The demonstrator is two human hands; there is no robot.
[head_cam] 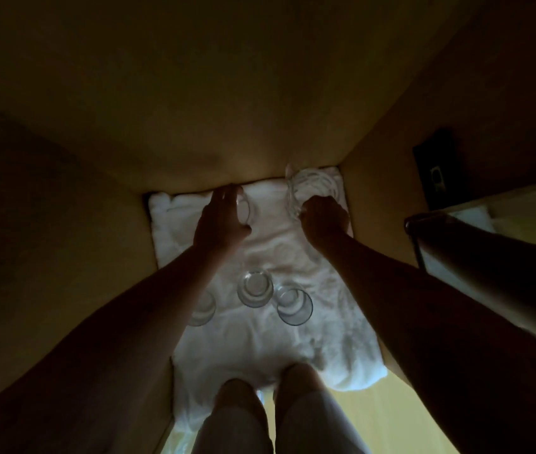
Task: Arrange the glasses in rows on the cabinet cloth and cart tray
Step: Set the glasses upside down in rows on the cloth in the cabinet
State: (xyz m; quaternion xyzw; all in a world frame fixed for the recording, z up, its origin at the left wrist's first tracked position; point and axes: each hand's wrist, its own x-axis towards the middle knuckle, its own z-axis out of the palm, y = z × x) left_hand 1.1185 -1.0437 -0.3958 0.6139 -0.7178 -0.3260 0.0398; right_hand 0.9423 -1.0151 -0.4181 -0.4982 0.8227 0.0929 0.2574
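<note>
A white cloth (270,250) covers the floor of a dim cabinet. My left hand (220,221) reaches to the back of the cloth and grips a clear glass (244,208) by its side. My right hand (324,216) holds a ribbed clear glass (312,186) at the back right corner. Three clear tumblers stand nearer me on the cloth: one (255,288) in the middle, one (294,306) to its right, and one (202,309) partly hidden under my left forearm.
Cabinet walls close in on the left, back and right. A cart's dark rail (424,221) and pale tray (476,217) show at the right. My knees (270,394) press on the cloth's front edge, over a wooden floor (374,417).
</note>
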